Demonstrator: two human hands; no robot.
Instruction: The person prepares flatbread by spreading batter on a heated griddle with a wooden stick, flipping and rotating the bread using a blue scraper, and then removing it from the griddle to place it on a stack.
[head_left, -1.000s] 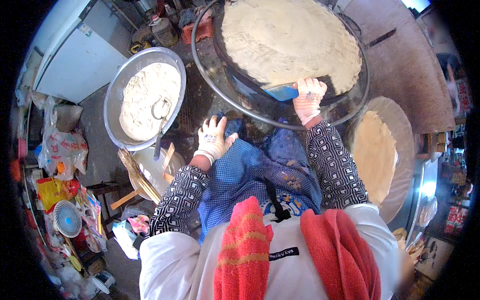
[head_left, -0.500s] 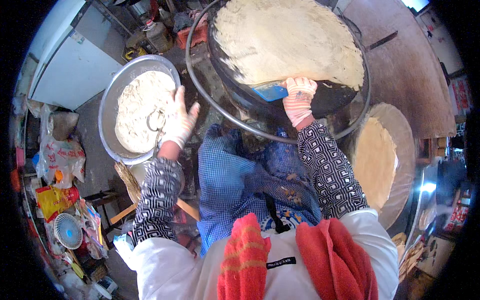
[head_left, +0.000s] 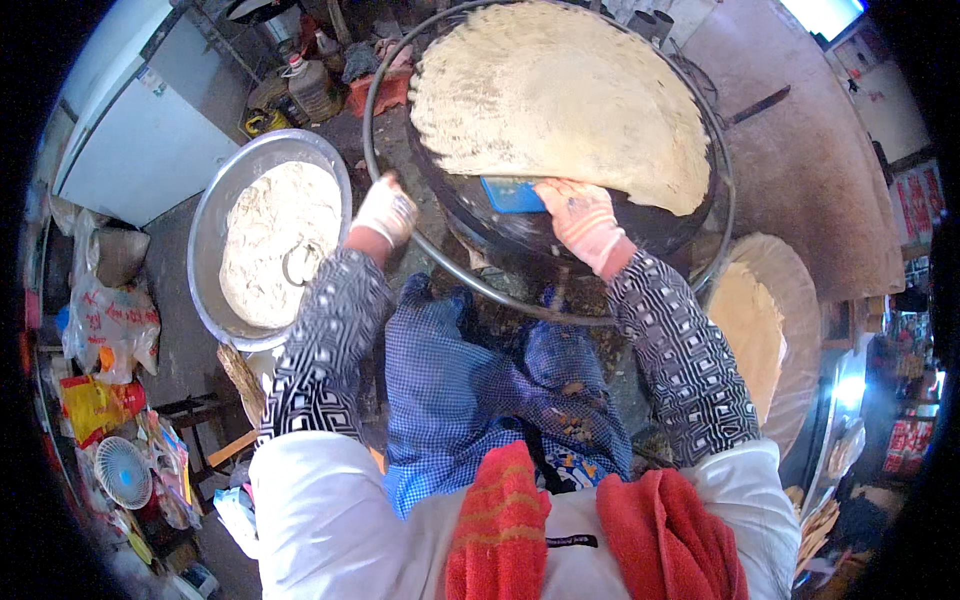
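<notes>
Batter (head_left: 560,90) lies in a broad pale sheet over the round black griddle (head_left: 480,215), with bare dark surface along its near side. My right hand (head_left: 580,215), in a striped glove, is closed around a flat blue scraper (head_left: 512,195) at the batter's near edge. To the left, my gloved left hand (head_left: 386,212) has its fingers curled at the metal ring (head_left: 470,290) that circles the griddle; it appears to grip it, and the hand hides that stretch of ring. Beside this hand stands a metal basin (head_left: 200,250) of pale dough (head_left: 270,225), with a ladle's curved metal part (head_left: 300,265) in it.
At the right, a stack of thin tan flatbreads (head_left: 750,340) rests on a round cover near a large brown board (head_left: 800,150). A white cabinet (head_left: 140,140) stands far left. Plastic bags (head_left: 110,315) and a small fan (head_left: 123,472) crowd the left side.
My left hand has left the basin's edge, moving right to the ring, and its spread fingers have curled. The right hand and scraper have shifted slightly left and nearer along the batter's edge.
</notes>
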